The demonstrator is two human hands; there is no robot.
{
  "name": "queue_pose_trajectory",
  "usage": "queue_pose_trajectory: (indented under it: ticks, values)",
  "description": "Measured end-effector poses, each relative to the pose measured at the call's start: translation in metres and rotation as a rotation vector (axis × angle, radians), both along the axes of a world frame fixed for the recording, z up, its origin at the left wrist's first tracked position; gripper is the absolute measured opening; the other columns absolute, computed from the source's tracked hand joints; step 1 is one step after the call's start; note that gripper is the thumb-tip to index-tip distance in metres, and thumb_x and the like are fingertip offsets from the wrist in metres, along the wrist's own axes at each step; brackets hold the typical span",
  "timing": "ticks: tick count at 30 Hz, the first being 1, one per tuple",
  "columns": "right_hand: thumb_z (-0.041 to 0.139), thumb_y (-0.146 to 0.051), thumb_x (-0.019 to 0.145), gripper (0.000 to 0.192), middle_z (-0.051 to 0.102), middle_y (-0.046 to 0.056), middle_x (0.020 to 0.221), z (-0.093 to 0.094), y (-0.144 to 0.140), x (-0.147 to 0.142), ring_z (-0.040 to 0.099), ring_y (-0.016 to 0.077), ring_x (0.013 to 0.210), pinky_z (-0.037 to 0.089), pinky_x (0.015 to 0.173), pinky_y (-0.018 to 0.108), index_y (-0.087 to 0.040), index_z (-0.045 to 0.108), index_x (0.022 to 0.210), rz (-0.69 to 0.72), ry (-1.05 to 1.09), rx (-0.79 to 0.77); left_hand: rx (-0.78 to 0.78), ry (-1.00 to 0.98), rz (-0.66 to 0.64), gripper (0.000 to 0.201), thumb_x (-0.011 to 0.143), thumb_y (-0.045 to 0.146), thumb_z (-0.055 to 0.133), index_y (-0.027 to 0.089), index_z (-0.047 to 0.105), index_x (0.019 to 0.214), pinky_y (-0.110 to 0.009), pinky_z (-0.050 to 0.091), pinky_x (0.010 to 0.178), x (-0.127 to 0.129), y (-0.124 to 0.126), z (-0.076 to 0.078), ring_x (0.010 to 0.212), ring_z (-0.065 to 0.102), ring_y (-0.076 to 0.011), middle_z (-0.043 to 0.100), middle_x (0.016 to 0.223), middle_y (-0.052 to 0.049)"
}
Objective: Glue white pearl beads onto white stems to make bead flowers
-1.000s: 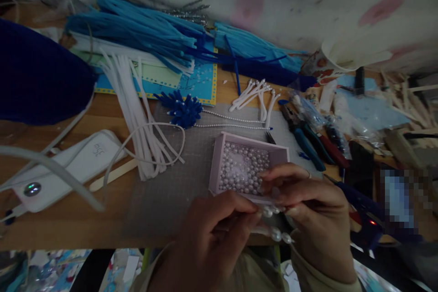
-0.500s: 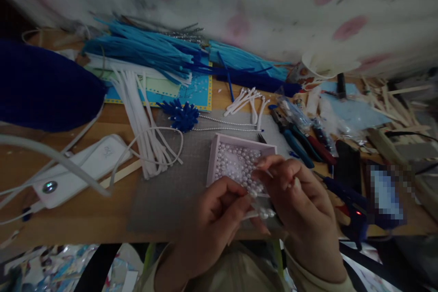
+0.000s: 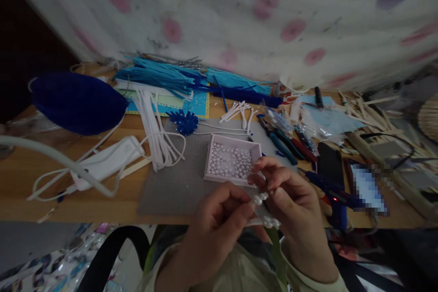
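Observation:
My left hand (image 3: 222,223) pinches a thin white stem that carries a short cluster of pearl beads (image 3: 259,199) at its tip. A second white stem ending in pearl beads (image 3: 271,222) sticks out lower down between my hands; which fingers hold it is hidden. My right hand (image 3: 290,196) is curled, thumb and fingertips closed at the end of the upper bead cluster, where a pearl bead seems to be gripped. Just beyond my fingers sits a pale pink box (image 3: 208,164) with loose pearl beads (image 3: 231,162) inside.
The box stands on a grey mat (image 3: 167,196). White stems (image 3: 153,137), a blue tinsel flower (image 3: 185,122) and a beaded strand (image 3: 222,131) lie behind. Pliers (image 3: 280,143), a glue gun (image 3: 337,200) with a red light and a phone (image 3: 369,187) are on the right.
My view has tilted up, showing more of the curtain. My right hand has drawn back from over the bead box, and its fingertips now meet the bead cluster held by my left hand.

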State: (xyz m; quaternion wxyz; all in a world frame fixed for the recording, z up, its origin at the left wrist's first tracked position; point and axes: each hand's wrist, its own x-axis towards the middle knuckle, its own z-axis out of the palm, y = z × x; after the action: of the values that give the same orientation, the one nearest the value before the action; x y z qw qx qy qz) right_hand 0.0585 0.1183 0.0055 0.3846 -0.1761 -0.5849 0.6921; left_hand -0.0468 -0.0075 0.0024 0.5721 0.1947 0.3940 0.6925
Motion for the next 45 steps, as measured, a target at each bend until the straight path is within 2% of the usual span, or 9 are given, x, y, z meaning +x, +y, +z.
queue_pose_trajectory:
  ticks: [5, 13, 17, 20, 22, 26, 33, 40, 45]
  values:
    - [0.09, -0.04, 0.081, 0.02, 0.074, 0.008, 0.108, 0.005, -0.007, 0.005, 0.07, 0.0214, 0.095, 0.063, 0.081, 0.032, -0.026, 0.079, 0.073, -0.002, -0.045, -0.029, 0.037, -0.024, 0.015, 0.03, 0.094, 0.048, 0.079, 0.022, 0.067, 0.087, -0.022, 0.052, 0.062, 0.007, -0.005, 0.006, 0.039, 0.029, -0.0023, 0.068, 0.064, 0.007]
    - [0.091, -0.041, 0.079, 0.019, 0.072, 0.005, 0.094, 0.007, -0.008, 0.007, 0.068, 0.0167, 0.079, 0.06, 0.074, 0.03, -0.027, 0.08, 0.071, 0.004, 0.007, 0.044, 0.044, 0.037, 0.037, 0.03, 0.094, 0.049, 0.079, 0.022, 0.067, 0.087, -0.024, 0.053, 0.06, 0.01, -0.01, 0.005, 0.038, 0.046, -0.0048, 0.075, 0.065, 0.004]
    - [0.09, -0.04, 0.081, 0.014, 0.073, 0.004, 0.092, 0.005, -0.009, 0.006, 0.068, 0.0163, 0.08, 0.058, 0.074, 0.03, -0.029, 0.083, 0.076, 0.023, 0.036, 0.04, 0.045, 0.029, 0.037, 0.031, 0.093, 0.05, 0.079, 0.022, 0.067, 0.087, -0.024, 0.052, 0.059, 0.01, -0.011, 0.007, 0.046, 0.06, -0.01, 0.074, 0.064, 0.003]
    - [0.09, -0.038, 0.082, 0.007, 0.074, 0.002, 0.093, 0.005, -0.011, 0.006, 0.068, 0.0146, 0.082, 0.057, 0.077, 0.028, -0.033, 0.085, 0.08, 0.054, 0.061, 0.011, 0.068, 0.005, 0.043, 0.031, 0.093, 0.049, 0.079, 0.022, 0.066, 0.086, -0.022, 0.047, 0.054, 0.01, -0.011, 0.005, 0.039, 0.045, -0.0052, 0.074, 0.063, 0.004]
    - [0.09, -0.036, 0.082, 0.005, 0.074, 0.001, 0.095, 0.005, -0.012, 0.005, 0.068, 0.0139, 0.083, 0.057, 0.078, 0.027, -0.035, 0.086, 0.083, 0.079, 0.069, -0.007, 0.062, -0.011, 0.033, 0.032, 0.093, 0.049, 0.079, 0.021, 0.065, 0.086, -0.019, 0.035, 0.044, 0.01, -0.012, 0.003, 0.037, 0.034, -0.0032, 0.076, 0.065, 0.002]
    - [0.091, -0.035, 0.081, 0.005, 0.074, 0.001, 0.093, 0.002, -0.012, 0.002, 0.069, 0.0136, 0.082, 0.057, 0.076, 0.026, -0.036, 0.087, 0.083, 0.102, 0.09, -0.011, 0.054, -0.071, -0.026, 0.037, 0.092, 0.054, 0.079, 0.022, 0.061, 0.086, -0.017, 0.016, 0.035, 0.01, -0.014, 0.0, 0.034, 0.028, -0.0034, 0.076, 0.059, 0.0]
    - [0.094, -0.043, 0.075, 0.018, 0.07, 0.003, 0.093, -0.002, -0.013, -0.005, 0.065, 0.014, 0.076, 0.056, 0.071, 0.026, -0.031, 0.086, 0.086, 0.084, 0.07, -0.049, 0.12, -0.245, -0.116, 0.044, 0.085, 0.056, 0.085, 0.021, 0.06, 0.081, -0.012, 0.023, 0.031, 0.01, -0.008, 0.0, 0.029, 0.036, -0.0019, 0.072, 0.054, 0.002]
    - [0.093, -0.046, 0.076, 0.019, 0.069, 0.004, 0.093, -0.002, -0.017, -0.007, 0.063, 0.0151, 0.074, 0.055, 0.068, 0.027, -0.031, 0.086, 0.087, 0.094, 0.07, -0.074, 0.271, -0.465, -0.183, 0.024, 0.093, 0.04, 0.08, 0.022, 0.065, 0.092, -0.011, 0.025, 0.029, 0.015, -0.005, -0.018, 0.03, 0.044, -0.0051, 0.076, 0.058, 0.002]
    - [0.091, -0.045, 0.079, 0.015, 0.072, 0.005, 0.091, -0.004, -0.017, -0.005, 0.064, 0.018, 0.08, 0.053, 0.071, 0.029, -0.031, 0.086, 0.083, 0.064, 0.042, 0.023, 0.334, -0.517, -0.182, 0.017, 0.095, 0.035, 0.077, 0.021, 0.069, 0.093, -0.011, 0.026, 0.029, 0.016, -0.004, -0.021, 0.028, 0.033, -0.0043, 0.07, 0.052, 0.005]
